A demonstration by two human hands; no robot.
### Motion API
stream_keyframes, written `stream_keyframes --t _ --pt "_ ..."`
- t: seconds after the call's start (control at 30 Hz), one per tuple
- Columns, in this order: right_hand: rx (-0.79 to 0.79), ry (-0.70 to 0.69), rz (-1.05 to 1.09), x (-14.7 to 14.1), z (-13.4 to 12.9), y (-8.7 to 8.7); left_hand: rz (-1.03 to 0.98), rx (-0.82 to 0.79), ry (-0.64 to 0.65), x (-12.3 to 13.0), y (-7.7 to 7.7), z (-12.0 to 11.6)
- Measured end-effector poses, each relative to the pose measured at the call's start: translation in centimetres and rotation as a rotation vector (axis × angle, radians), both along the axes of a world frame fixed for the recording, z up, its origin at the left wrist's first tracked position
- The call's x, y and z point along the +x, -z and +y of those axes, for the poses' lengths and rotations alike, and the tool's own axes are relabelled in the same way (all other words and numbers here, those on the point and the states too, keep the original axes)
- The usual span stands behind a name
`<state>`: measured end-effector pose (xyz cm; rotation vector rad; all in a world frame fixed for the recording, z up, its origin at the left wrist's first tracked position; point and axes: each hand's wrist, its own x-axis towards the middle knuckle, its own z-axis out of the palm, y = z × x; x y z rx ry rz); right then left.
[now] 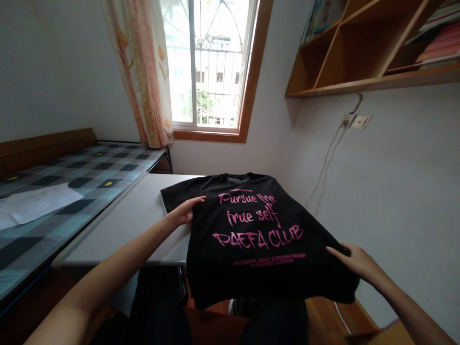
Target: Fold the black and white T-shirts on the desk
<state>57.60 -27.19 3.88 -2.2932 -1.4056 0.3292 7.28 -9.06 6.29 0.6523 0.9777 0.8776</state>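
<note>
A black T-shirt (258,282) with pink lettering lies front side up, its collar toward the window. The upper part rests on a white table (118,235), while the lower part reaches past the table's near edge above my lap. At the shirt's left side, just below the sleeve, my left hand (187,211) is closed on the fabric, with some fingers hidden. Farther right and lower, my right hand (355,261) grips the other side near the hem, thumb on top and the remaining fingers mostly under the cloth.
Left of the table stands a bed with a checked cover (118,160) and loose papers (39,203) on it. A curtain (143,72) hangs beside the window (215,67). Wooden shelves (355,52) and a socket with cords (359,121) are on the right wall.
</note>
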Motion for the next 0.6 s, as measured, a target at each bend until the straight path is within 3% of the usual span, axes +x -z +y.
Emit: stream_keyframes --t 0.13,0.3,0.6 --pt "0.013 0.002 0.028 -0.3 -0.2 -0.1 -0.030 -0.048 -0.064 -0.1 0.1 0.0" --pt "0.020 0.029 0.046 -1.0 -0.3 -0.4 -0.106 -0.087 -0.019 -0.3 0.8 0.2" --pt "-0.038 0.080 -0.125 -0.6 -0.3 0.4 -0.105 0.093 -0.389 -0.8 1.7 1.9"
